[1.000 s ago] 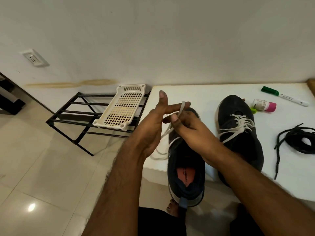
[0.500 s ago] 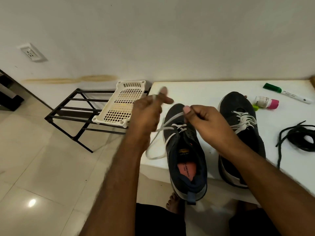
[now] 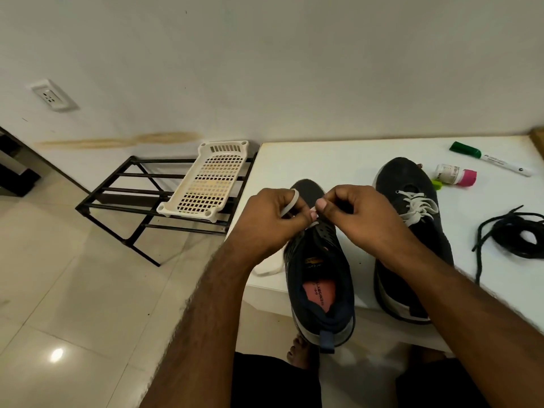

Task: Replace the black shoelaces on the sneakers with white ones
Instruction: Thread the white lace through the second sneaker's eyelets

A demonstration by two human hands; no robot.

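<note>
Both hands meet over the near sneaker on the white table. The left hand grips the white lace (looped over its fingers); the right hand pinches the lace's other end just beside it.

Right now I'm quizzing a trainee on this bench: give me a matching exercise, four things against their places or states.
Things:
1. black laces
2. right sneaker
3. left sneaker
4. green-capped marker

States:
A. white lace pinched by both hands above it
B. far right, near the wall
C. loose pile on the table
D. white lace already threaded

Pairs: 1-C, 2-D, 3-A, 4-B
</note>
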